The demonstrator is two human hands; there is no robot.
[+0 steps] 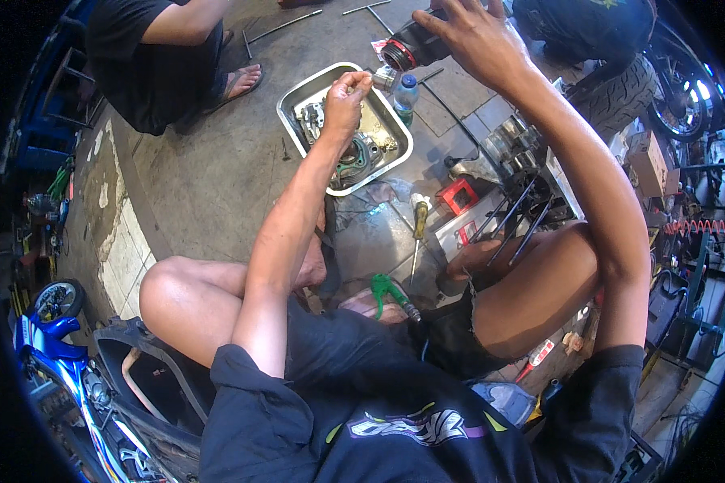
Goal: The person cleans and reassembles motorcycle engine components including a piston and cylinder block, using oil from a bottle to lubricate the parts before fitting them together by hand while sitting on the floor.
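My right hand (482,44) is wrapped round a black plastic bottle (423,47), tipped so that its uncapped neck with a red ring points left and down. Just under that neck, my left hand (345,105) pinches a small silver metal cup-shaped part (385,79). Both hands are above a metal tray (404,143) on the floor. Inside the tray lie an engine part with a green gasket (356,161), other metal pieces and some yellowish liquid. A clear plastic bottle with a blue cap (408,95) stands against the tray's right side.
A yellow-handled screwdriver (420,216), a red box (457,196) and a green air blow gun (387,294) are near my legs. An engine block (514,145) with rods stands at right. T-handle wrenches (286,28) lie beyond the tray. Other people sit at far left and far right.
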